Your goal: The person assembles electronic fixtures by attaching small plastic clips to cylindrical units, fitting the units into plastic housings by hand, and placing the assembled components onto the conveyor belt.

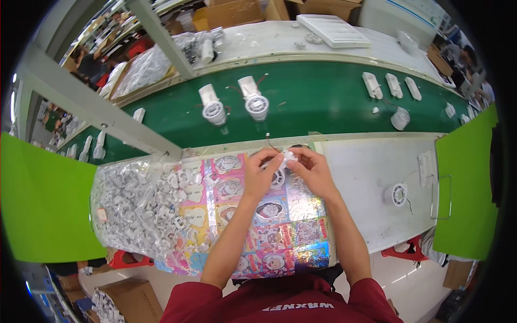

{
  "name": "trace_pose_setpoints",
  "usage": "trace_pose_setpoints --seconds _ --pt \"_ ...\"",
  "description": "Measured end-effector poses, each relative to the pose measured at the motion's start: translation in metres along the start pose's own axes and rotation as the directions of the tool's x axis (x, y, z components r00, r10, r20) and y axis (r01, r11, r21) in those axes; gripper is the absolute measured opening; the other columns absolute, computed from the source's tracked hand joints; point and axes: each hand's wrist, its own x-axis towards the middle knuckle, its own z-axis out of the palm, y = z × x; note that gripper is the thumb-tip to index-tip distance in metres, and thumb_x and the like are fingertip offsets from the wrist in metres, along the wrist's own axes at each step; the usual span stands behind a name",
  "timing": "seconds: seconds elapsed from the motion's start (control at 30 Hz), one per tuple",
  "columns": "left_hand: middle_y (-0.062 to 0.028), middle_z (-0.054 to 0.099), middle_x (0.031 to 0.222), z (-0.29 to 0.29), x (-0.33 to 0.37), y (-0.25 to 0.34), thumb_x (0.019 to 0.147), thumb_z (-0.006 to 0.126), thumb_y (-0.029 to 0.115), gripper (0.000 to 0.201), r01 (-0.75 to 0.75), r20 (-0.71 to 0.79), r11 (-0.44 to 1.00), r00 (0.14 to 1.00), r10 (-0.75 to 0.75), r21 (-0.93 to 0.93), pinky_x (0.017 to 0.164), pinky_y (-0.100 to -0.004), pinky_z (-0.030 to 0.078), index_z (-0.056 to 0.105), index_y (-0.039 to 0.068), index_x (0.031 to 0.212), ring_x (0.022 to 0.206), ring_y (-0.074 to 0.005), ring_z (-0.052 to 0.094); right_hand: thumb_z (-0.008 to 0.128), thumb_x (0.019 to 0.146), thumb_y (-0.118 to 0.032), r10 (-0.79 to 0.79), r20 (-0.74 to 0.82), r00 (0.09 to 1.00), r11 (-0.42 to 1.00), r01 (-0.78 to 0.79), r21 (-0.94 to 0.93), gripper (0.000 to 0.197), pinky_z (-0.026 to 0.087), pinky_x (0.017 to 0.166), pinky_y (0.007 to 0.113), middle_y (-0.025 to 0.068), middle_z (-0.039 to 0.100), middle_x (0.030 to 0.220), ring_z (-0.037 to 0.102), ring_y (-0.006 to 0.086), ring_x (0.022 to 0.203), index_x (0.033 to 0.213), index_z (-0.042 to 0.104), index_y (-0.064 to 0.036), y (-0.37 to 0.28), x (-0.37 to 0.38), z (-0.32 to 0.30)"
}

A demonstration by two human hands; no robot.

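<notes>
Both my hands meet over the middle of the worktop, fingers closed around a white plastic housing (pixel 288 157). My left hand (pixel 260 175) pinches it from the left, and my right hand (pixel 313 173) grips its right side. Below the fingertips shows a white ring-shaped round part (pixel 277 179), apparently joined to the housing; my fingers cover where they would meet. A thin dark red wire (pixel 272 141) with a small white connector sticks up past my left fingers. Under my hands lies a shiny sheet printed with colourful cartoon pictures (pixel 269 210).
A clear bag (pixel 134 207) of small white parts spills onto the sheet at left. On the right worktop sits another round white unit (pixel 397 194) beside a long white housing (pixel 427 169). Beyond runs a green conveyor belt (pixel 312 102) carrying white assemblies. Green panels (pixel 466 188) flank me.
</notes>
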Motion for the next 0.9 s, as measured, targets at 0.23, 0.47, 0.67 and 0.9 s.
trace_pose_setpoints --seconds 0.23,0.47,0.67,0.9 --pt "-0.008 0.065 0.121 0.004 0.0 -0.006 0.088 0.079 0.012 0.047 -0.237 0.06 0.959 0.971 0.231 0.152 0.085 -0.0276 0.053 0.06 0.002 0.131 0.104 -0.0149 0.064 0.069 0.099 -0.008 -0.028 -0.167 0.986 0.997 0.039 0.06 0.026 0.05 0.077 0.022 0.0001 0.067 0.094 0.062 0.0073 0.085 0.123 0.069 0.0011 0.003 0.006 -0.003" --pt "-0.0144 0.062 0.12 0.019 -0.004 0.004 0.07 0.091 0.016 0.076 -0.457 0.279 0.671 0.889 0.363 0.584 0.101 -0.0461 0.045 0.057 0.007 0.137 0.116 -0.036 0.059 0.071 0.095 -0.01 -0.266 -0.339 0.902 0.942 0.169 -0.288 0.023 0.054 0.077 0.028 0.0071 0.066 0.095 0.064 0.0148 0.084 0.115 0.07 -0.0008 0.004 0.028 -0.033" --pt "-0.0158 0.064 0.121 0.019 -0.004 0.012 0.072 0.09 0.017 0.071 -0.423 0.285 0.684 0.906 0.313 0.594 0.101 -0.0455 0.046 0.059 0.007 0.135 0.115 -0.0364 0.059 0.067 0.088 -0.007 -0.636 -0.537 0.554 0.665 0.042 -0.745 0.018 0.05 0.088 0.041 0.0132 0.067 0.1 0.063 0.0283 0.098 0.106 0.071 -0.0067 -0.03 0.13 -0.151" --pt "-0.0143 0.066 0.121 0.02 -0.002 0.008 0.07 0.091 0.021 0.069 -0.438 0.284 0.672 0.899 0.334 0.598 0.099 -0.0472 0.046 0.061 0.008 0.13 0.113 -0.0366 0.061 0.063 0.094 -0.035 -0.538 -0.37 0.757 0.07 -0.398 -0.915 0.03 0.043 0.105 0.05 0.0189 0.071 0.112 0.059 0.0388 0.117 0.102 0.075 -0.0089 -0.058 0.184 -0.335"
